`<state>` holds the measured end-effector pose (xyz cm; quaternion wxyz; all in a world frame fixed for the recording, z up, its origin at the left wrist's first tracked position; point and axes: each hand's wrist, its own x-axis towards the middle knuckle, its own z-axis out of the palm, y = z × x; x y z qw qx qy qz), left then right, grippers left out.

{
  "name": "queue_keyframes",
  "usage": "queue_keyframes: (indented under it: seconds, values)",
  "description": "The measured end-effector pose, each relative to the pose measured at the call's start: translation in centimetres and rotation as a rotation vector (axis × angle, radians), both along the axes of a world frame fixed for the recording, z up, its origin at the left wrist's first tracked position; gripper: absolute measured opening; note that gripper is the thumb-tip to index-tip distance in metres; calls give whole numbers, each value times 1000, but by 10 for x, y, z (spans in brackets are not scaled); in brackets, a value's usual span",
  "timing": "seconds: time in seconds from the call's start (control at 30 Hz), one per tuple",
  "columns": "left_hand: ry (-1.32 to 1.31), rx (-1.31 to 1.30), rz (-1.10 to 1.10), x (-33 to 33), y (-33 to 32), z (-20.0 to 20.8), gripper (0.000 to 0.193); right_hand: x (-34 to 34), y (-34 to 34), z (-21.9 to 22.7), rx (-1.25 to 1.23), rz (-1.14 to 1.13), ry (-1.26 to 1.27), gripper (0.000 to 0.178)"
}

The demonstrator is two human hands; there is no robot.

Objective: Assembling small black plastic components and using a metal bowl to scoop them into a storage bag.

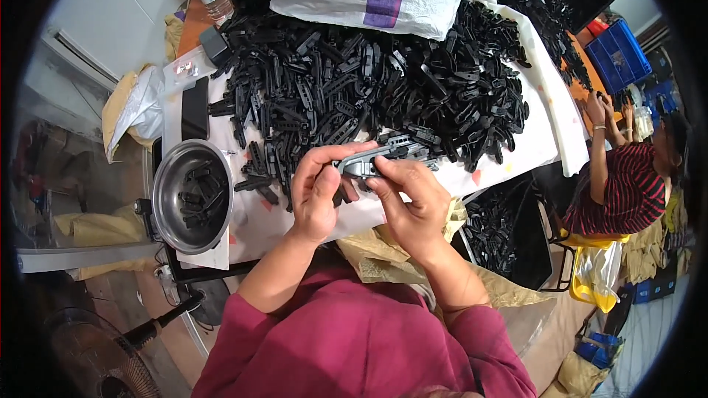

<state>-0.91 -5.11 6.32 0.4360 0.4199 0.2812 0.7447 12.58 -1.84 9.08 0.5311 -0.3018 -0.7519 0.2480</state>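
Evidently both hands pinch one grey-black plastic part [380, 158] between them, left hand [316, 195] and right hand [413, 203] gripping opposite sides just above the table's near edge, perhaps to press pieces together, with the black parts heap [369, 81] close behind for reach.

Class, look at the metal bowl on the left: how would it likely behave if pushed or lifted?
The metal bowl looks thin and smooth, so probably light and apt to slide. It overhangs the table edge, so a push might tip it. The black parts inside would likely rattle and shift.
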Motion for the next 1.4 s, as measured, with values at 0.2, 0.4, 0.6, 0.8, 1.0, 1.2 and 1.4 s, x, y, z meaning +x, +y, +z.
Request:
queue_keyframes:
  seconds: [0.2,0.4,0.6,0.8,1.0,1.2,1.4]
  values:
    - [244,109,62,-4,1,2,31,3,-4,12,-114,-119,-71,43]
    - [11,-130,-200,-14,-2,-5,47,14,-2,0,-101,52,-271,37]
    - [-477,-504,48,-50,1,-41,33,23,73,-47,-256,-311,-471,32]
    - [-641,-564,155,-45,8,-32,18,-2,140,-41,-330,-540,-807,40]
    - [1287,21,274,-19,12,-37,12,11,137,-38,-613,-340,-465,39]
    - [1754,-5,106,-9,22,-48,9,48,84,-28,-934,13,265,26]
    - [1546,-74,33,-34,4,-42,9,71,46,-49,-995,10,310,8]
